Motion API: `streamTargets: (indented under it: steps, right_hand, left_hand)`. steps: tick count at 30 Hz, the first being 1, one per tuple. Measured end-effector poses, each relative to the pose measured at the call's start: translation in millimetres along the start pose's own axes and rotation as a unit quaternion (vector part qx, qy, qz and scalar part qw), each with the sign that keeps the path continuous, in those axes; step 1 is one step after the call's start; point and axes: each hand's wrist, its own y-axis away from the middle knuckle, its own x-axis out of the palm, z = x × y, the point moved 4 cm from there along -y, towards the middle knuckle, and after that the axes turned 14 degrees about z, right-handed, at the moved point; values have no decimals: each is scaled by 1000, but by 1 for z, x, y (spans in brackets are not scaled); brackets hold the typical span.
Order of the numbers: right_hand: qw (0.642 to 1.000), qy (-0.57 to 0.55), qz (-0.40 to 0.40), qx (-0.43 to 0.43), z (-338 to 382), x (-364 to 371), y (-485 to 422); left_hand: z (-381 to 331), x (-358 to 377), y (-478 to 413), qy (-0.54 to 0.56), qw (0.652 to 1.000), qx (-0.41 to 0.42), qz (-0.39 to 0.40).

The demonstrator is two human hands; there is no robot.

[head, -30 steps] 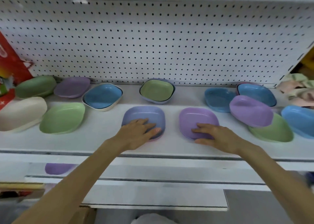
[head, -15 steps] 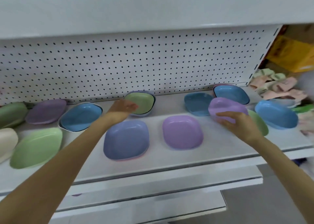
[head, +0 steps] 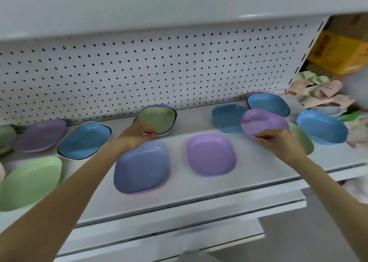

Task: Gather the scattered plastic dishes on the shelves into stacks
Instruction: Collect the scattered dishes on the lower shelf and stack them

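Observation:
Pastel plastic dishes lie scattered on a white shelf [head: 249, 174]. My left hand [head: 135, 135] pinches the near rim of a small stack topped by a green dish [head: 157, 120] at the back. My right hand [head: 278, 142] grips the near edge of a tilted purple dish [head: 262, 122], which leans over a green dish [head: 302, 138]. In front sit a periwinkle dish [head: 141, 168] on a pink one and a flat purple dish [head: 211, 156]. Blue dishes [head: 229, 117] [head: 266, 103] [head: 322, 126] lie to the right.
A blue dish in a white one [head: 85, 140], a purple dish [head: 41, 134] and a green dish [head: 29, 182] lie at the left. A pegboard [head: 139, 68] backs the shelf, and another shelf hangs overhead. Pink and green slippers [head: 322, 92] and a yellow box [head: 342, 52] are at right.
Both hands left the two front dishes. The left reached back to the green-topped stack and now pinches its rim; the right moved to the tilted purple dish and took hold. The camera tilted up and right.

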Motion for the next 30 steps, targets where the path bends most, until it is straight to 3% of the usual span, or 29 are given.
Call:
streamTargets:
  steps: [11,17,20,25,30]
  right_hand:
    - [1000,14,-7,-14,-4,7,-6]
    - [995,46,-85,-29,25,-2,-5]
    - [994,9,-95,-47,42,-5,-6]
    - [989,-84,-67,-97,74,-2,-8]
    - [976,-167,11,-142,98,18,1]
  left_hand:
    - [-3,0,-6,-52,997,-22,-49]
    - [-10,-5,-6,-10,996,13,-83]
    - [-13,-10,-4,12,995,34,-91]
    - [-22,-25,5,24,990,104,-92]
    - [-34,-42,28,98,973,157,-135]
